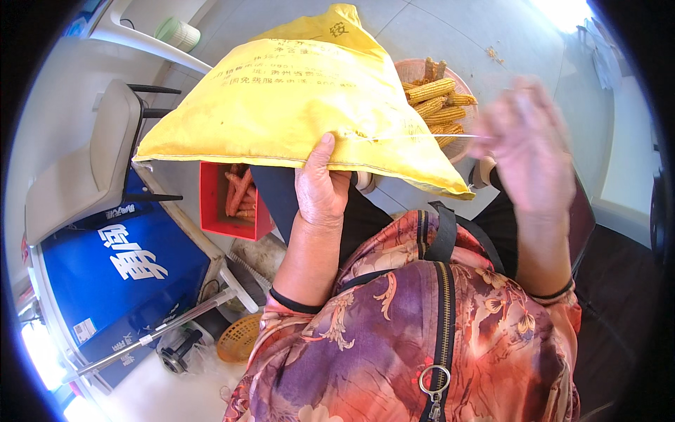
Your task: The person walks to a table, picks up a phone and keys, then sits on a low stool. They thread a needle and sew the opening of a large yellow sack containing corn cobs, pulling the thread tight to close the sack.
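Note:
A yellow woven sack (295, 111) printed with writing spreads out in front of me. My left hand (321, 184) pinches its near edge, thumb on top and the fingers hidden underneath. A thin white thread (422, 136) runs taut from a spot on the sack near my left thumb to my right hand (527, 137). That hand is raised to the right of the sack and blurred, with the thread's end at its fingers; any needle there is too blurred to make out. A line of stitching follows the sack's near edge.
Dried corn cobs (432, 95) fill a pink basket (469, 84) behind the sack. Bare cobs lie in a red box (227, 227) at left. Nearby are a chair (95, 142), a blue box (158, 253), a metal pole (158, 332) and an orange basket (237, 340).

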Motion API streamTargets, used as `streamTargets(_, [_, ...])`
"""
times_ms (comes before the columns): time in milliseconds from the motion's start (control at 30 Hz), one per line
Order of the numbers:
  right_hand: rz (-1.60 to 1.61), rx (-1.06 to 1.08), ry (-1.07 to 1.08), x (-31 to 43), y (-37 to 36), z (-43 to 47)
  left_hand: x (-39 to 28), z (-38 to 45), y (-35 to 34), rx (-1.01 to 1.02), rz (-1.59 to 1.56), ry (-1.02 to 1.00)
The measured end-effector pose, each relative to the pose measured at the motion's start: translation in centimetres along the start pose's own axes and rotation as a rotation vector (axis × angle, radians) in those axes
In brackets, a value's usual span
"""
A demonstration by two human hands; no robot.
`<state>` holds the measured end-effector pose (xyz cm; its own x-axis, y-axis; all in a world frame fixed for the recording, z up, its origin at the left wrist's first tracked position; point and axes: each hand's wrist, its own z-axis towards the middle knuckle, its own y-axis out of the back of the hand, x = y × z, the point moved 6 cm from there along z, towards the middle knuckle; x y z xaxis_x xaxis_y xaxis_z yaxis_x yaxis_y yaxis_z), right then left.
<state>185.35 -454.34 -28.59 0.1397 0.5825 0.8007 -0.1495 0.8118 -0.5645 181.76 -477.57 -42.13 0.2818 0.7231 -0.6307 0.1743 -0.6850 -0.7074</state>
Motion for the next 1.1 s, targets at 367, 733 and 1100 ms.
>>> streamTargets(367, [0.206, -0.350, 0.262, 10.7, 16.6, -10.9, 0.3, -0.6, -0.7, -0.048, 0.002, -0.039])
streamTargets(733, [-0.369, -0.461, -0.264, -4.4, 6.0, -5.7, 2.0, -0.4, -0.8, -0.054, -0.089, 0.064])
streamTargets(1100, [-0.614, -0.293, -0.525, -11.1, 1.0, -1.3, 3.0, -0.6, -1.9, 0.027, -0.060, 0.171])
